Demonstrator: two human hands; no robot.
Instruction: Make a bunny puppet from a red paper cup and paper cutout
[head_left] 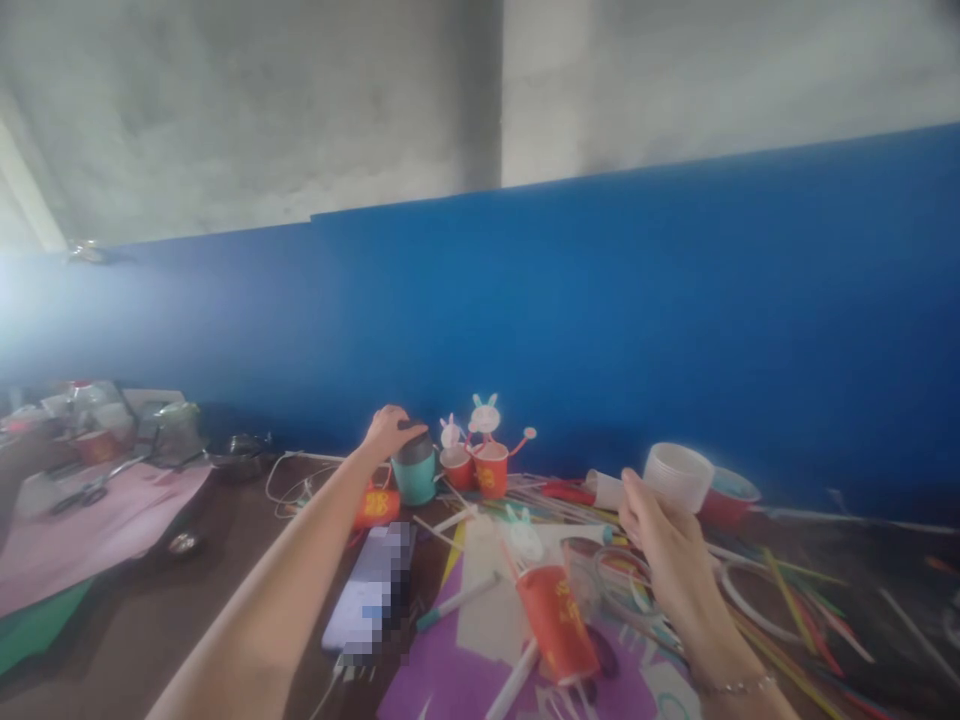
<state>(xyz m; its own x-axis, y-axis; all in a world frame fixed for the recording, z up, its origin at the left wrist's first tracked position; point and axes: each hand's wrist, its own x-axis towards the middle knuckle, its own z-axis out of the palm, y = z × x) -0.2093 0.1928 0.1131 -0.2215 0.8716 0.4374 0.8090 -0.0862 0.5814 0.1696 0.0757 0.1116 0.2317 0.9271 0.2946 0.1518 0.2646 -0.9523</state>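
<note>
My left hand (394, 432) reaches to the back of the table, its fingers on the dark top of a teal container (414, 478). Beside that container stand two red paper cups (491, 472) with paper rabbit figures (485, 414). My right hand (651, 512) is at the right, fingers curled, beside a white stack of cups or bowls (679, 474) and a small white cup (604, 490); whether it grips anything is hidden. Nearer to me, a red paper cup (556, 622) with a rabbit top lies tilted on purple and pale paper (442, 655).
A phone (367, 590) with a cable lies left of centre. Coloured sticks (795, 600) and a tape roll (757, 603) are at the right, near a red bowl (729, 496). Pink paper (120, 520), scissors (91, 492) and jars (177, 435) are at the left. A blue wall (600, 320) rises behind.
</note>
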